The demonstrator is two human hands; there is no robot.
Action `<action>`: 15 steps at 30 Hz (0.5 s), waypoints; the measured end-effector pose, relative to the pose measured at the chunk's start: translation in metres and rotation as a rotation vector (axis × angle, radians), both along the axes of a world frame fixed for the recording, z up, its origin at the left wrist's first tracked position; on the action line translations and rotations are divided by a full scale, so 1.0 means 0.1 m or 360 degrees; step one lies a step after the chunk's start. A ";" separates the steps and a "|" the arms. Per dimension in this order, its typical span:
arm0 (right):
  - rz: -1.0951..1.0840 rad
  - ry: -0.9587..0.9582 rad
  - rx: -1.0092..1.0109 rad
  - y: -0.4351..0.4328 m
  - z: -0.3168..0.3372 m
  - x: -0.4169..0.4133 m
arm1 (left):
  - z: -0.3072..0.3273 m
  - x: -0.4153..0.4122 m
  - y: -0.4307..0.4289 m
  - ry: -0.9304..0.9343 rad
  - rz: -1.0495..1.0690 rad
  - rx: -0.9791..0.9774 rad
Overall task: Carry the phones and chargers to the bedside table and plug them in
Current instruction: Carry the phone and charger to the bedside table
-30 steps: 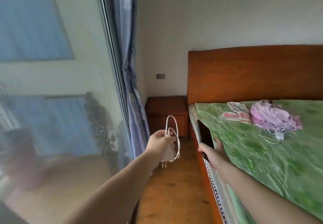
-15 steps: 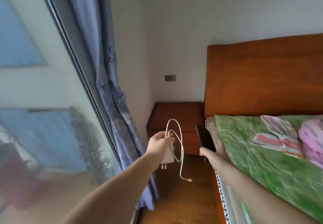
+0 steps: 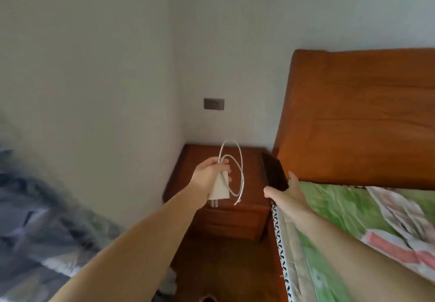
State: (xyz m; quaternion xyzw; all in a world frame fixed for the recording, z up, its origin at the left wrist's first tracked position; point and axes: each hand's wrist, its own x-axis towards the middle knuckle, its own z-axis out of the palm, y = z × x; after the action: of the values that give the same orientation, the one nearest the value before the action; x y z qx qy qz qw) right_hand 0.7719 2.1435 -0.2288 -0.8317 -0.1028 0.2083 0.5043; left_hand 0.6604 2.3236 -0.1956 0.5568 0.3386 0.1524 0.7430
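Head view — both hands loaded above the bedside table (image 3: 251, 160).
Left hand (image 3: 207, 174) grips white charger (image 3: 220, 188); right hand (image 3: 286, 195) holds dark phone (image 3: 274, 172).

Pale plain walls (image 3: 94, 66) meet in a corner at 12 o'clock, with a dark socket plate (image 3: 213, 103) on the far wall just right of it. Below, at centre, a brown wooden bedside table (image 3: 249, 210) stands on a dark wooden floor (image 3: 223, 266), just beside a tall wooden headboard (image 3: 353, 118) at 3 o'clock. A green bedspread (image 3: 341, 202) fills 4 o'clock, and a blurred blue-grey curtain (image 3: 42, 219) fills 8 o'clock.
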 end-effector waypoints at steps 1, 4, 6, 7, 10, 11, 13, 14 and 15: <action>-0.0014 0.0007 -0.0042 0.17 -0.11 0.19 | -0.09 0.21 0.21 0.0029 -0.0043 -0.0022; -0.0002 0.0090 -0.0143 0.61 -0.45 0.70 | -0.35 0.68 0.78 0.0119 -0.0071 -0.0046; 0.0040 0.0101 -0.0251 0.84 -0.64 0.97 | -0.50 0.93 1.09 0.0209 -0.0089 -0.0031; 0.0056 0.0107 -0.0332 0.95 -0.74 1.09 | -0.57 1.04 1.23 0.0254 -0.0096 -0.0042; 0.0122 0.0162 -0.0491 1.26 -1.04 1.46 | -0.80 1.34 1.57 0.0341 -0.0116 -0.0139; 0.0158 0.0186 -0.0537 1.35 -1.13 1.57 | -0.87 1.43 1.66 0.0378 -0.0130 -0.0166; 0.0243 0.0188 -0.0676 1.56 -1.33 1.80 | -1.00 1.58 1.80 0.0457 -0.0138 -0.0175; 0.0278 0.0164 -0.0750 1.67 -1.43 1.93 | -1.08 1.64 1.87 0.0484 -0.0119 -0.0173; 0.0305 0.0147 -0.0806 1.79 -1.54 2.06 | -1.15 1.71 1.94 0.0500 -0.0090 -0.0184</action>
State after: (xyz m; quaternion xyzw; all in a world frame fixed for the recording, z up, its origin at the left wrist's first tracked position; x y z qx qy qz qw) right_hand 0.9775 2.3229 -0.3827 -0.9074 -0.1025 0.3120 0.2623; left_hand 0.8312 2.5173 -0.3107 0.5393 0.4431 0.0227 0.7157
